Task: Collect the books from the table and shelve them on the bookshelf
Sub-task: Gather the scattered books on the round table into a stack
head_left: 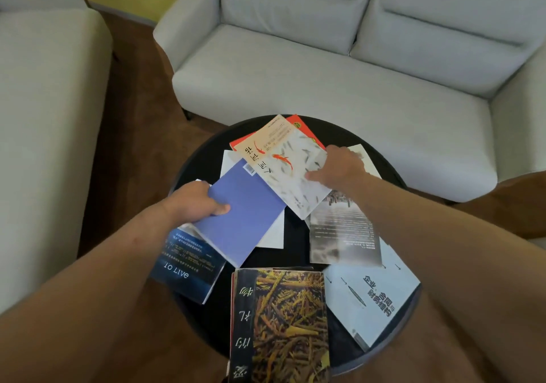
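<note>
Several books lie spread on a round black table (204,158). My left hand (193,202) grips the left edge of a plain blue book (248,214), thumb on its cover. My right hand (339,167) holds the right edge of a white book with orange fish (289,170), which overlaps a red book (301,124). A dark blue "To Live" book (186,267) lies at the near left. A grey photo-cover book (339,235) sits under my right forearm. A golden-leaf book (283,323) and a pale blue book (372,297) lie nearest me.
A light grey sofa (339,66) stands right behind the table. A second pale seat (44,117) is at the left. Brown carpet (133,117) shows between them. A white book (274,235) lies under the blue one. No bookshelf is in view.
</note>
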